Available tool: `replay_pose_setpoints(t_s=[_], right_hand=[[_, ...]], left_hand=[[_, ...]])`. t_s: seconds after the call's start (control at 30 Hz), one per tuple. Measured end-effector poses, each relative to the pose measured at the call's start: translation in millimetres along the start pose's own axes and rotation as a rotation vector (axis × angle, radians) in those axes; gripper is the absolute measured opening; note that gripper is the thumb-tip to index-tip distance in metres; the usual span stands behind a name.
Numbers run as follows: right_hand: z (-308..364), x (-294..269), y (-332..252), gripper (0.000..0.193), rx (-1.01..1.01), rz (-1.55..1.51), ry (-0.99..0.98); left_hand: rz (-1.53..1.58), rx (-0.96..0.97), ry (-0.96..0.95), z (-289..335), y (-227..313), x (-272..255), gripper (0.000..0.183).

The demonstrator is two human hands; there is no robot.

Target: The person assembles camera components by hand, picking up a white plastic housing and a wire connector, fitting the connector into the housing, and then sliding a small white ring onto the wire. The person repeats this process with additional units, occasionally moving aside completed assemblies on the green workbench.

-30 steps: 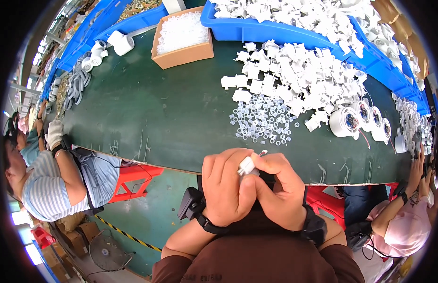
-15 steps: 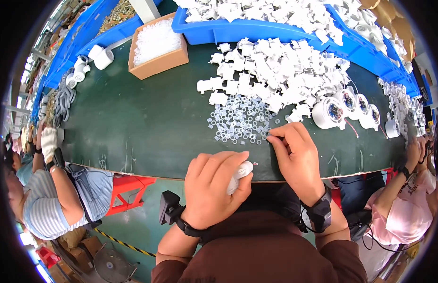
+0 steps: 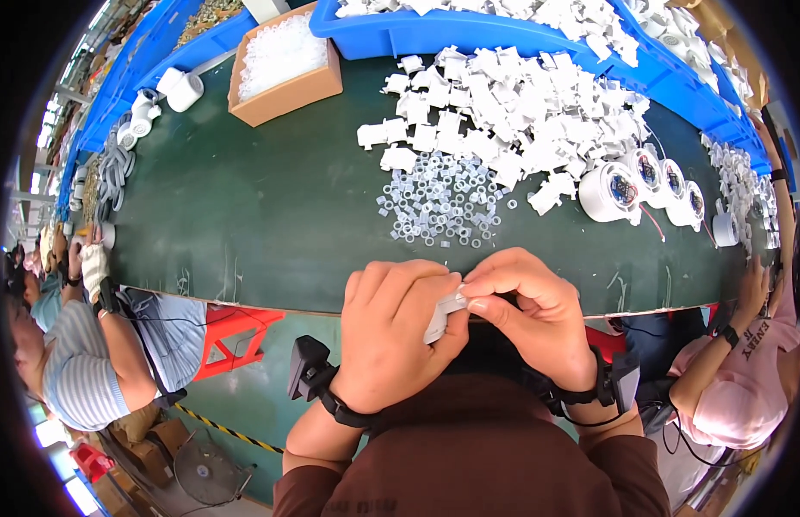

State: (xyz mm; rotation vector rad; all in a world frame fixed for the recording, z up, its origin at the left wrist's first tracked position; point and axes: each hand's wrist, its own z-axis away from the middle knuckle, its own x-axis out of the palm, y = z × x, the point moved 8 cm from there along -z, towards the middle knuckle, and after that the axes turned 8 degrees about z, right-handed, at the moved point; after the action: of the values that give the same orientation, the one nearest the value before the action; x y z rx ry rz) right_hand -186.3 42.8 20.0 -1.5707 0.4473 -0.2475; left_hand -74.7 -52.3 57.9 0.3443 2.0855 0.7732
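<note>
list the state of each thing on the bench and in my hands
left hand, closed around the part
right hand, pinching at the part's upper end
white part, held, partly hidden by fingers
rings, loose, spread out
white pieces, loose, heaped
carton, open, filled with clear pieces
blue bin, open, heaped
housings, open-faced, boards showing

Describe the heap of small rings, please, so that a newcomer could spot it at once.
On the dark green workbench, find the heap of white plastic parts before the long blue bin. At that heap's near edge lies the ring heap. Its pieces are tiny, translucent and open-centred, unlike the bigger, opaque, angular white parts.
</note>
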Motion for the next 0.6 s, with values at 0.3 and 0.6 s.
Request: replay_pose_setpoints(t_s=[0.3, 0.6], right_hand=[[-3, 14, 5, 0.014, 0.12, -0.181, -0.008], [-1, 16, 4, 0.011, 0.203, -0.246, 0.035]], left_hand=[[-0.001, 0.022, 0.037, 5, -1, 0, 0.038], [-0.036, 0.063, 0.072, 8, 2, -2, 0.035]])
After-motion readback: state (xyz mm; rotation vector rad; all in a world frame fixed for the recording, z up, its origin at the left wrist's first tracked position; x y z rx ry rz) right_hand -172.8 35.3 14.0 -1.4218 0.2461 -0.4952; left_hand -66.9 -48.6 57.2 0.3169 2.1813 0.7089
